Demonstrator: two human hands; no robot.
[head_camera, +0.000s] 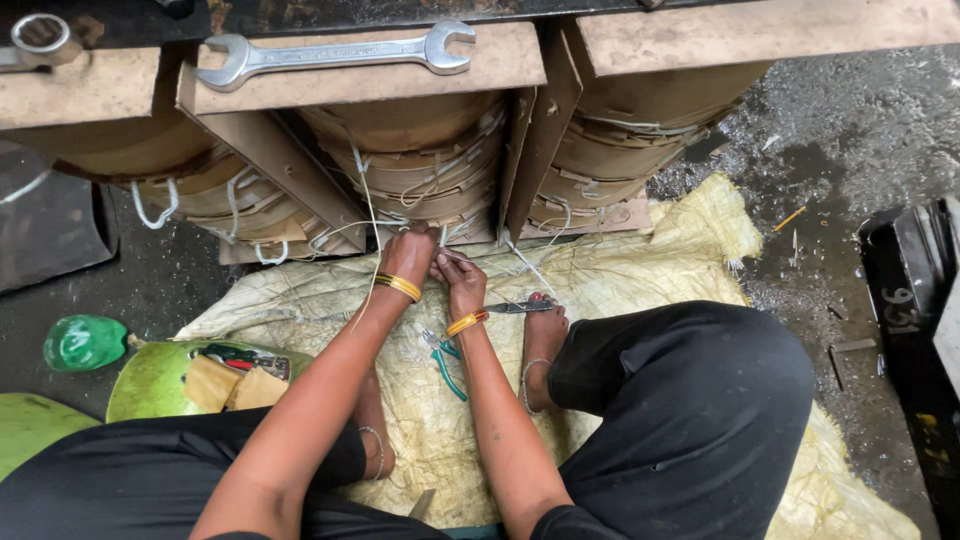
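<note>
White tape in both hands, brown coils

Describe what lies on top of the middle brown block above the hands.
A silver open-ended spanner lies flat across the middle brown block. Whatever is beneath the spanner itself is covered.

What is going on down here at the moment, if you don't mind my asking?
A person sits on a pale woven sheet on the floor, both hands at the base of the middle of three large paper-wrapped coils. The left hand and right hand pinch thin white tape or cord hanging from the windings. Green-handled pliers lie on the sheet, and a spanner rests on top.
</note>
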